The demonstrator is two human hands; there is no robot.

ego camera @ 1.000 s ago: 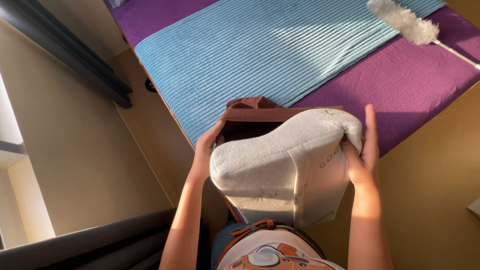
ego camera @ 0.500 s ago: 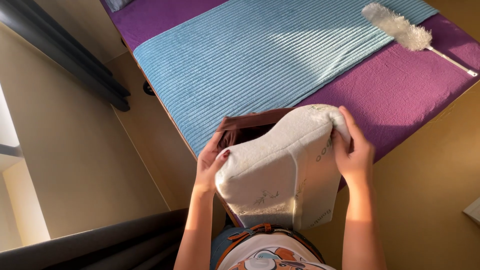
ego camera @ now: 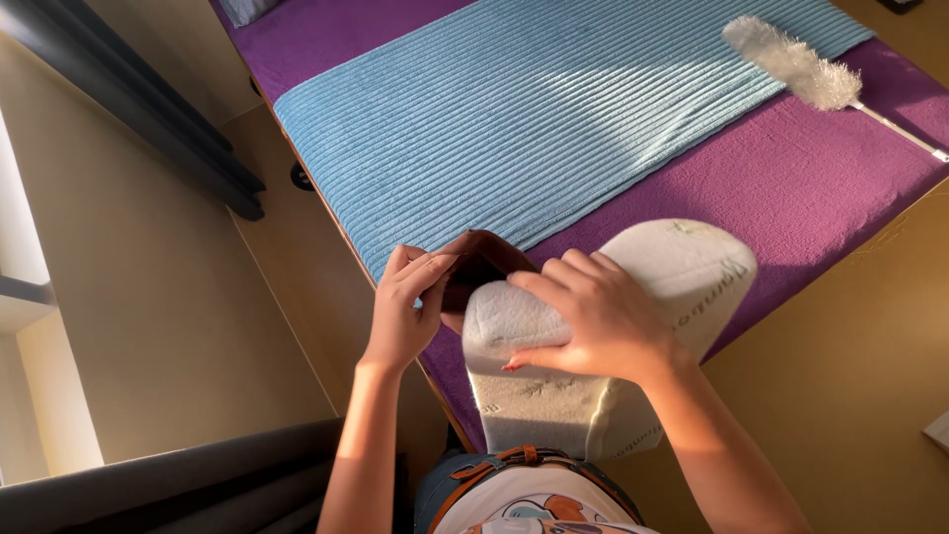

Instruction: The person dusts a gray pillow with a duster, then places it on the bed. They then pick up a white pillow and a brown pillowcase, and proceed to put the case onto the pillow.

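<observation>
At the lower centre of the frame, your right hand (ego camera: 593, 321) lies flat across the top of a white contoured foam pillow (ego camera: 633, 326), fingers spread and curled over its near edge, pressing it rather than closing around it. Your left hand (ego camera: 407, 302) sits just beside it, fingers pinched on a dark brown cloth (ego camera: 479, 265) that is bunched against the pillow's left end. The pillow rests on the near corner of a bed covered in a purple sheet (ego camera: 791, 198), its rounded far end pointing toward the right of the frame and its lower end hanging off the bed's edge toward your waist. Pale green leaf prints and grey lettering run along the pillow's side and end panels. Across the upper middle of the frame, a light blue ribbed blanket (ego camera: 554, 109) lies diagonally over the sheet. At the upper right, a white fluffy duster (ego camera: 791, 64) with a thin white handle lies partly on the blanket and partly on the sheet, well apart from both hands. Dark curtains (ego camera: 129, 109) hang along the upper left.
</observation>
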